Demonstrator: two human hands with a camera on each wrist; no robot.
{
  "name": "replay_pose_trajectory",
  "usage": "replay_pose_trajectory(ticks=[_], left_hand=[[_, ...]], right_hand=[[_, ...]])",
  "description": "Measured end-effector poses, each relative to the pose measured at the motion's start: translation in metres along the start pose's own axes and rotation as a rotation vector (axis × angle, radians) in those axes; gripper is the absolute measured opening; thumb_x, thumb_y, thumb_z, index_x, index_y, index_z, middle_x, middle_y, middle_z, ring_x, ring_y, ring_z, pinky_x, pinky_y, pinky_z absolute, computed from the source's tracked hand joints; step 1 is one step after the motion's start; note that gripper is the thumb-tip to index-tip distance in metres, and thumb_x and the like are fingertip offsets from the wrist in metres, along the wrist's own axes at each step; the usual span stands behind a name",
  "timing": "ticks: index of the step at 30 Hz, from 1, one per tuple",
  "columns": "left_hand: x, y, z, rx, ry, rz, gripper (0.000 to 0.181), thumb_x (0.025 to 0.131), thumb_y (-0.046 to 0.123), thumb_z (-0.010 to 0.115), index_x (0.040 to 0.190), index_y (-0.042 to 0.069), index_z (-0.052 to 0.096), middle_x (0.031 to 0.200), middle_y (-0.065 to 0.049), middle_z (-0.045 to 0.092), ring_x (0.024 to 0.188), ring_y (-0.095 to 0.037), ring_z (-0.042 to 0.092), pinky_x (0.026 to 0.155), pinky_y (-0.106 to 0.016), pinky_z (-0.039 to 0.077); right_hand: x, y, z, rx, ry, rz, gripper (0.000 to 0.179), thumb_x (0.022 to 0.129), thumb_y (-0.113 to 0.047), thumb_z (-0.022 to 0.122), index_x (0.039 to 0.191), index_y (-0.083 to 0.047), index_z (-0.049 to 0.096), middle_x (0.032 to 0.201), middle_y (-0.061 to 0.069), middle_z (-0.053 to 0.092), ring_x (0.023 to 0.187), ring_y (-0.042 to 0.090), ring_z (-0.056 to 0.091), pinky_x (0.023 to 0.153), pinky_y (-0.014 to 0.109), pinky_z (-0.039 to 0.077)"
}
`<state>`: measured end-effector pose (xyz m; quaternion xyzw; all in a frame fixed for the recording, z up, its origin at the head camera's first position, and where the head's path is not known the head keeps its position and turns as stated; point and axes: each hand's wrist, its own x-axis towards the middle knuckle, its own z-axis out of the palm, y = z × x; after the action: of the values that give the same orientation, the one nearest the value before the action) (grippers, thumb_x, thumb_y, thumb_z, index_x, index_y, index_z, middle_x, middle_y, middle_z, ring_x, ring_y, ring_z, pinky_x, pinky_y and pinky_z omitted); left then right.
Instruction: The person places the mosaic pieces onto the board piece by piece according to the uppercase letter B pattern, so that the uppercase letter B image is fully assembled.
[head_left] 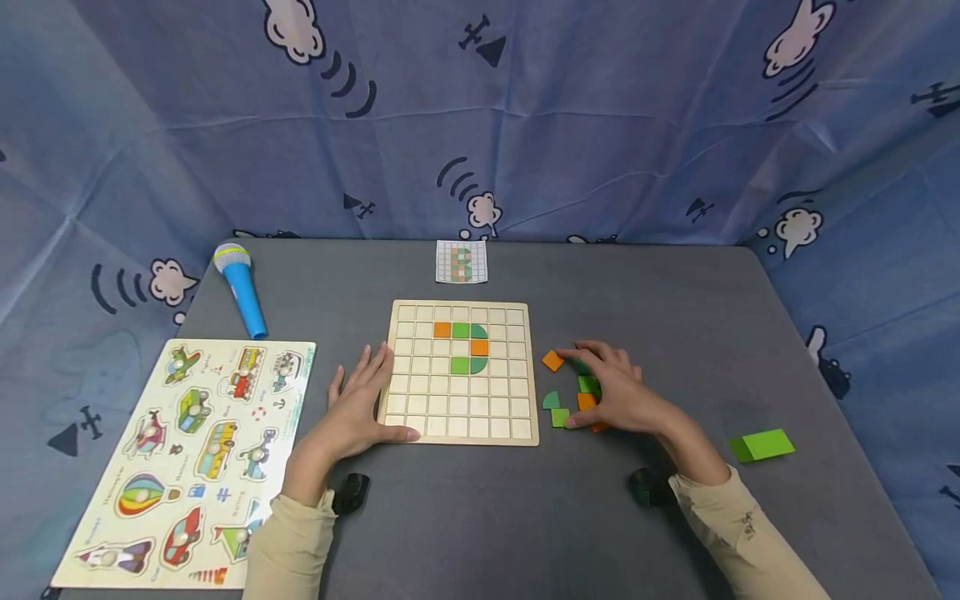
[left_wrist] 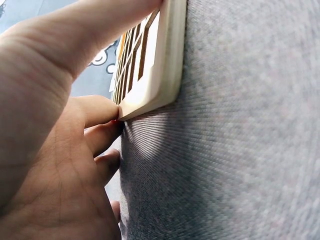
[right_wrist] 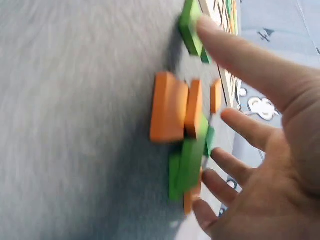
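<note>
On the wooden grid board (head_left: 480,406), which lies on the grey bench (head_left: 645,283), six coloured tiles (head_left: 461,331) are placed, seemingly only part of the figure on the pattern card (head_left: 473,262). More loose tiles (head_left: 553,360) remain at the right. There the right hand (head_left: 617,387) has its grip widely spread, grasping none, the thumb at a light-green square tile (head_left: 558,418). The left hand (head_left: 352,414), with extended fingers, touches the board's edge.

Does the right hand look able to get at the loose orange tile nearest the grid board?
Probably yes. The right hand is close beside the loose orange tile, which lies on the table with nothing seen on top of it.
</note>
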<state>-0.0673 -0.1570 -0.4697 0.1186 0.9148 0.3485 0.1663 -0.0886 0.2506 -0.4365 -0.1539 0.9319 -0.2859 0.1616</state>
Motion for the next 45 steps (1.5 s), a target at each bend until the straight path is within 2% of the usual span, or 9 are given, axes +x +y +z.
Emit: replay_pose_trajectory(ticks=[3,5,8,10,16,24,33,37,45], left_hand=[[0.000,0.000,0.000,0.002,0.002,0.003,0.131,0.076,0.043,0.096,0.170,0.004,0.013,0.179,-0.015,0.006,0.167,-0.040,-0.002,0.126,-0.070,-0.008],[0.000,-0.001,0.000,0.004,0.004,0.003,0.131,0.076,0.043,0.096,0.170,0.004,0.013,0.180,-0.015,0.007,0.167,-0.040,-0.001,0.126,-0.070,-0.008],[0.000,-0.001,0.000,0.002,0.007,0.004,0.131,0.076,0.043,0.096,0.170,0.003,0.014,0.179,-0.015,0.007,0.167,-0.040,-0.001,0.126,-0.070,-0.008],[0.000,-0.001,-0.001,0.001,0.008,0.004,0.131,0.076,0.042,0.096,0.170,0.003,0.014,0.179,-0.015,0.007,0.167,-0.040,-0.001,0.126,-0.070,-0.008],[0.000,0.000,-0.001,0.004,0.007,0.000,0.131,0.076,0.043,0.096,0.170,0.004,0.014,0.180,-0.014,0.007,0.167,-0.040,-0.001,0.127,-0.069,-0.008],[0.000,0.000,-0.001,0.002,0.004,0.001,0.131,0.076,0.043,0.096,0.170,0.004,0.013,0.180,-0.014,0.007,0.167,-0.040,-0.002,0.127,-0.069,-0.008],[0.001,-0.001,0.000,0.003,0.003,-0.001,0.131,0.076,0.042,0.096,0.170,0.004,0.013,0.180,-0.014,0.006,0.167,-0.039,-0.002,0.127,-0.069,-0.009],[0.001,0.000,0.000,0.003,0.001,-0.005,0.131,0.076,0.042,0.096,0.170,0.004,0.013,0.180,-0.014,0.006,0.167,-0.039,-0.002,0.127,-0.069,-0.009],[0.001,0.000,0.000,0.007,-0.002,-0.011,0.130,0.076,0.041,0.096,0.170,0.004,0.013,0.180,-0.014,0.006,0.167,-0.039,-0.002,0.127,-0.069,-0.008]], right_hand=[[-0.005,0.006,-0.005,0.005,-0.007,0.004,0.089,0.080,-0.023,0.095,0.155,-0.010,0.051,0.159,0.025,0.036,0.135,0.049,0.032,0.095,0.066,0.029],[-0.007,0.009,-0.006,0.022,0.010,0.010,0.081,0.082,-0.018,0.093,0.153,-0.009,0.054,0.153,0.024,0.042,0.129,0.045,0.040,0.098,0.065,0.034],[-0.007,0.013,-0.005,0.048,0.046,0.013,0.070,0.086,-0.010,0.089,0.149,-0.006,0.058,0.139,0.022,0.052,0.114,0.037,0.051,0.096,0.057,0.044],[-0.007,0.014,-0.004,0.053,0.070,0.008,0.064,0.087,-0.006,0.087,0.146,-0.005,0.060,0.131,0.020,0.056,0.104,0.031,0.055,0.090,0.049,0.050],[-0.004,0.014,0.001,0.077,0.132,0.007,0.052,0.084,0.001,0.088,0.132,-0.004,0.068,0.112,0.013,0.058,0.092,0.022,0.054,0.078,0.033,0.048],[0.004,0.007,0.001,0.095,0.187,-0.004,0.027,0.092,0.000,0.081,0.117,-0.005,0.074,0.113,0.012,0.067,0.084,0.017,0.060,0.073,0.028,0.052],[0.011,0.007,0.006,0.110,0.164,-0.005,0.026,0.093,0.002,0.078,0.118,-0.005,0.074,0.104,0.011,0.072,0.082,0.017,0.062,0.072,0.027,0.054],[0.012,0.008,0.008,0.117,0.160,0.006,0.029,0.093,0.001,0.078,0.121,-0.004,0.074,0.105,0.012,0.074,0.080,0.017,0.061,0.070,0.028,0.053],[0.017,0.007,0.014,0.087,0.181,0.001,0.039,0.089,-0.003,0.084,0.126,-0.001,0.072,0.105,0.012,0.066,0.075,0.016,0.055,0.064,0.026,0.047]])
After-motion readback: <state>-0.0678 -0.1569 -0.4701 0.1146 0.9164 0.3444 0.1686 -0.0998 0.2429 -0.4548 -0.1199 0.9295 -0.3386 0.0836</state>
